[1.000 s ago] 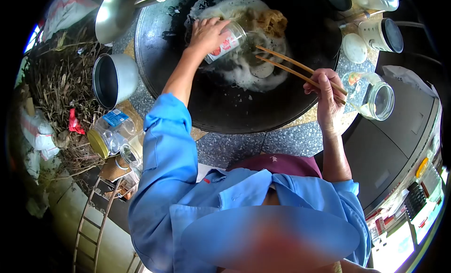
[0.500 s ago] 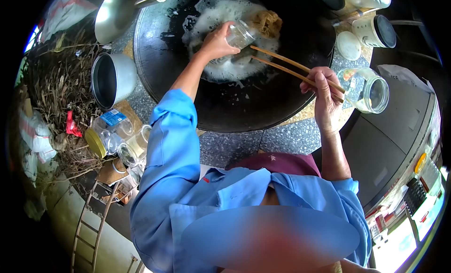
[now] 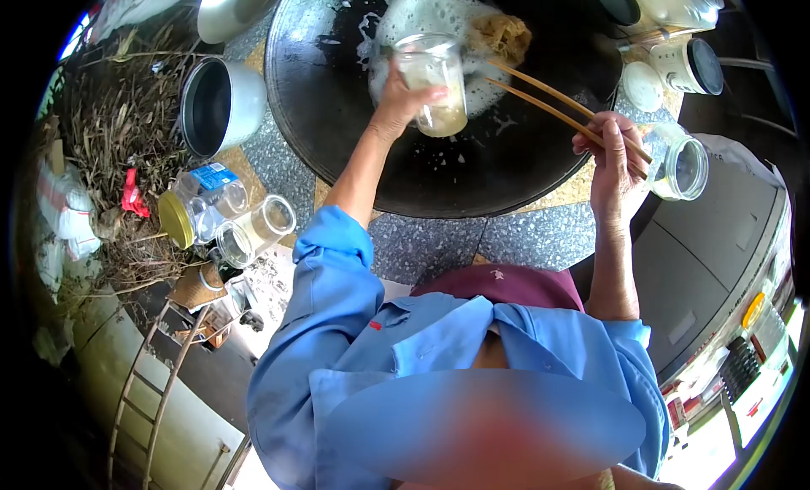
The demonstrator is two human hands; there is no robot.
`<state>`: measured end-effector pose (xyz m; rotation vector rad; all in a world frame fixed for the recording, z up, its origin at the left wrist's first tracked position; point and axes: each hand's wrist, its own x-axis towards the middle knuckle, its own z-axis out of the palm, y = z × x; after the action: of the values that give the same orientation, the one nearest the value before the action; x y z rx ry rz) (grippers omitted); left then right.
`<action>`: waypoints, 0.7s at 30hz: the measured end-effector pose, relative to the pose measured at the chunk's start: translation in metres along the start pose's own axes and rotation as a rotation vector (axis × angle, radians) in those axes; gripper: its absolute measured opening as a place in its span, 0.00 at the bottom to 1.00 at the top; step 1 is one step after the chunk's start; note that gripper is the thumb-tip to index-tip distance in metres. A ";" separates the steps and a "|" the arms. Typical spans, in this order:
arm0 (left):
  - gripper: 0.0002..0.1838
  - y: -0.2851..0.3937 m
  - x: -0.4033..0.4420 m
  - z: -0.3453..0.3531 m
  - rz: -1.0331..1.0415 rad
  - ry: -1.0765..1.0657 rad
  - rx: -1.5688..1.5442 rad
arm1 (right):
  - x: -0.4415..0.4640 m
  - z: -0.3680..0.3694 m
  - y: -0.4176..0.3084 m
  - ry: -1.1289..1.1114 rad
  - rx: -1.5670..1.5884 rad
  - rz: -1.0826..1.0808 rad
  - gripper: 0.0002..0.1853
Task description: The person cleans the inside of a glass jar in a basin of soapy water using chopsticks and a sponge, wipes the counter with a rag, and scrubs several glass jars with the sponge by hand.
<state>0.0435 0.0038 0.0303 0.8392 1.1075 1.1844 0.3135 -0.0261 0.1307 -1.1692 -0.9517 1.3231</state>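
Observation:
My left hand is wrapped round a clear glass jar that holds cloudy, pale liquid. The jar is over the large black wok, with white suds in the wok behind it. A brown, crumpled scrubbing wad lies in the suds. Between the fingers of my right hand is a pair of wooden chopsticks, their tips pointing left toward the suds near the jar. Just right of that hand, another clear jar lies tilted at the counter's edge.
A metal pot sits left of the wok. Further down, a yellow-lidded plastic jar and a clear open jar lie on their sides. Dry twigs are heaped at the left. A white container with dark lid stands at the right.
My left hand has brought the jar from lying tilted in the suds to more upright, nearer me, with cloudy liquid now inside. The chopsticks stay in my right hand. The whole view has shifted.

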 end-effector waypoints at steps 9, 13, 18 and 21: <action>0.33 -0.013 -0.030 -0.021 -0.272 0.082 -0.233 | -0.011 -0.008 -0.013 -0.006 0.016 -0.060 0.11; 0.31 -0.006 -0.049 -0.007 -0.527 0.138 -0.388 | -0.016 -0.009 -0.013 -0.012 0.058 -0.036 0.11; 0.32 -0.006 -0.080 0.005 -0.500 0.029 -0.854 | -0.024 -0.006 -0.018 -0.053 0.091 -0.052 0.11; 0.34 -0.001 -0.096 0.018 -0.523 0.105 -1.010 | -0.029 -0.009 -0.018 -0.063 0.102 -0.089 0.11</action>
<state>0.0594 -0.0889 0.0544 -0.2811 0.6001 1.1366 0.3242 -0.0540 0.1500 -1.0011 -0.9591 1.3281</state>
